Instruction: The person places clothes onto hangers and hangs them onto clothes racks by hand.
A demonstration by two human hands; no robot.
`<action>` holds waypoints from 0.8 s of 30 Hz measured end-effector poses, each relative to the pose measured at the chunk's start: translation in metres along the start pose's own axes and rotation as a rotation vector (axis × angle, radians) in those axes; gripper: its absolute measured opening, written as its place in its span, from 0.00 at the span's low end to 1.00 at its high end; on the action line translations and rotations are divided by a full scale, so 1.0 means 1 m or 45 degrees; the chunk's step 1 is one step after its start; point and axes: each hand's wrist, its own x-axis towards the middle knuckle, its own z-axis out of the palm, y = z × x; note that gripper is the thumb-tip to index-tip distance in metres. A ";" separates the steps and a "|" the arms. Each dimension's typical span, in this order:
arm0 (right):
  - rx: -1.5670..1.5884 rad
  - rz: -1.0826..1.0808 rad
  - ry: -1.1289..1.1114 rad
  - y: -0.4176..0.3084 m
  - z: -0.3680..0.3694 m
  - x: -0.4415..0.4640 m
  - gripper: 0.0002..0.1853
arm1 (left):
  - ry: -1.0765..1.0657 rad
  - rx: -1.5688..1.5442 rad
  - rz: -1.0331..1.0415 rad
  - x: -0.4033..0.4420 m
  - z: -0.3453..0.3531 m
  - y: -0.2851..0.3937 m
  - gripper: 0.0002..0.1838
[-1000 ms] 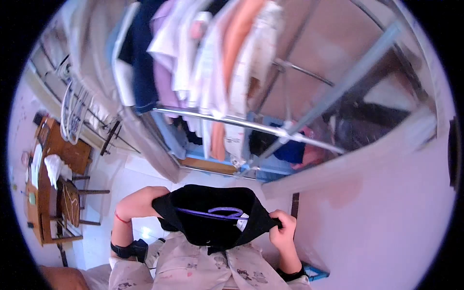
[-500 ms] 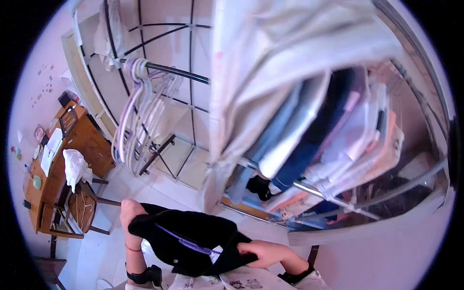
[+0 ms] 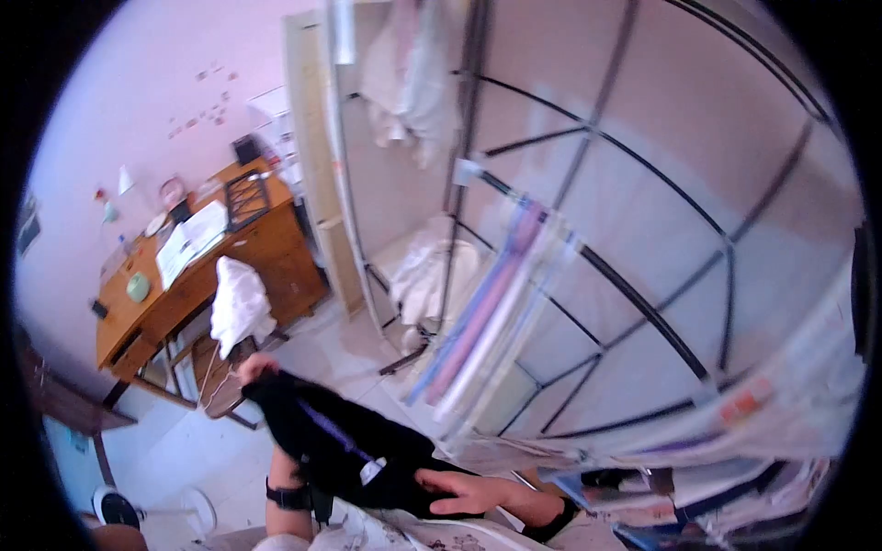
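A black garment point(image 3: 358, 432) stretches between my two hands in front of my body. A thin purple strip runs along it and a white tag point(image 3: 372, 471) shows near its lower middle. My left hand point(image 3: 257, 369) is closed on the garment's upper left end. My right hand point(image 3: 464, 493) holds the lower right part, its fingers lying over the cloth and partly hidden by it. Beyond the garment, a bunch of purple, white and blue hangers point(image 3: 491, 317) hangs blurred on a black rod point(image 3: 643, 312).
A wire-frame wardrobe with a pale cover stands ahead and right; folded cloth point(image 3: 436, 275) lies low inside it. Hanging clothes point(image 3: 698, 496) fill the lower right. At left are a wooden desk point(image 3: 276, 253) and a chair point(image 3: 207, 367) with a white bag point(image 3: 241, 308) on it.
My view has swung left, so the desk and hangers appear farther right and the hanging clothes lower right. The black garment stays in both hands and now tilts more steeply.
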 end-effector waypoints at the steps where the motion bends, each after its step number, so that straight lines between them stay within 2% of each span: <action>1: 0.068 0.007 0.113 0.000 -0.002 0.013 0.22 | -0.090 -0.056 0.003 0.023 -0.012 -0.045 0.10; 2: 0.142 0.015 0.237 0.003 -0.001 0.025 0.22 | -0.076 -0.122 -0.122 0.041 -0.025 -0.099 0.16; 3: 0.158 0.144 0.291 0.017 0.001 0.036 0.23 | -0.105 -0.023 -0.106 0.059 -0.011 -0.082 0.18; 4: -0.018 0.090 0.451 0.022 0.003 0.048 0.22 | -0.155 0.017 -0.106 0.071 -0.006 -0.079 0.16; 5: -0.018 0.176 0.456 0.012 -0.001 0.059 0.22 | -0.193 -0.027 -0.379 0.083 -0.008 -0.091 0.12; 7: -0.019 0.272 0.507 0.005 -0.005 0.075 0.21 | -0.282 0.040 -0.249 0.107 0.010 -0.089 0.08; 9: 0.039 0.148 0.804 0.011 0.003 0.087 0.19 | -0.354 -0.045 -0.211 0.129 0.036 -0.100 0.07; 12: 0.025 0.158 1.078 0.012 -0.004 0.116 0.17 | -0.517 -0.204 -0.140 0.165 0.085 -0.134 0.08; 15: 0.082 0.091 1.381 0.015 -0.008 0.155 0.16 | -0.803 -0.395 -0.131 0.209 0.128 -0.161 0.05; 18: 0.238 -0.054 1.695 -0.016 -0.027 0.199 0.14 | -0.986 -0.220 0.124 0.258 0.174 -0.150 0.04; 19: 0.304 -0.097 1.813 -0.035 -0.037 0.214 0.14 | -1.100 -0.251 0.067 0.272 0.193 -0.157 0.07; 20: 0.363 -0.146 1.923 -0.053 -0.048 0.228 0.14 | -1.102 -0.196 0.208 0.284 0.210 -0.158 0.12; 22: 0.240 -0.192 2.029 -0.085 -0.072 0.253 0.14 | -1.189 -0.303 0.372 0.311 0.225 -0.115 0.18; 24: 0.118 -0.242 2.184 -0.109 -0.102 0.271 0.13 | -1.020 -0.345 0.592 0.322 0.253 -0.101 0.21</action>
